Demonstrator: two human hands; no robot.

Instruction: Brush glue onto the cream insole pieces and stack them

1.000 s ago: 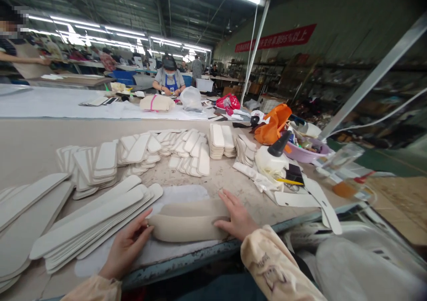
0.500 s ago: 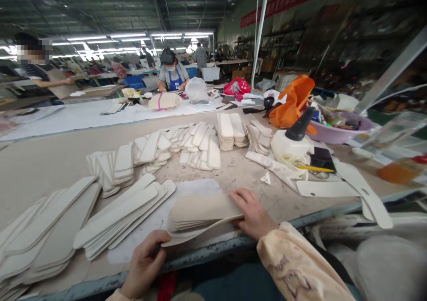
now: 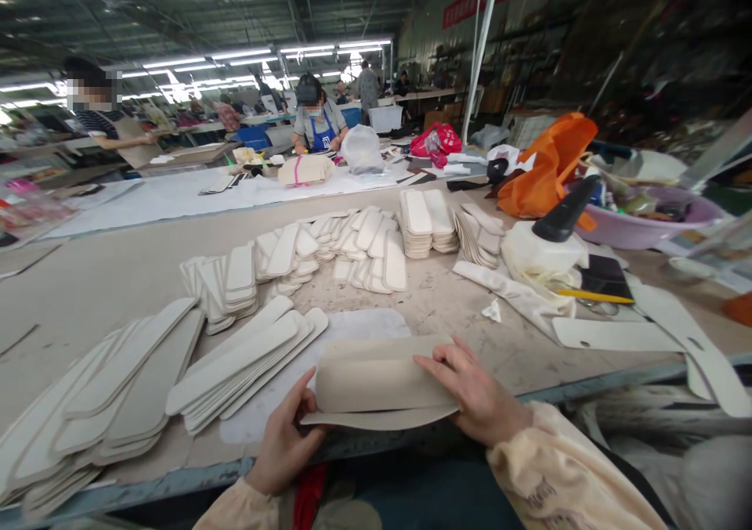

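Note:
At the table's near edge I hold a stack of long beige padded strips (image 3: 376, 381) between both hands. My left hand (image 3: 287, 444) grips its left end, thumb on top. My right hand (image 3: 475, 393) clasps the right end, fingers lying over the top strip. The lowest strip juts out toward me past the table edge. To the left lies a fanned pile of long white strips (image 3: 247, 362), and farther left another pile of wider white strips (image 3: 106, 389).
Short white pieces (image 3: 305, 252) lie in heaps mid-table, with neat stacks (image 3: 428, 221) beside them. On the right are a white glue bottle with a black spout (image 3: 544, 244), an orange bag (image 3: 544, 166) and a purple basin (image 3: 646, 228). People work at the far tables.
The stack has come off the table toward me and its strips are squared up. My left hand has shifted from the lower strip's tip to the stack's end. The view has tilted down.

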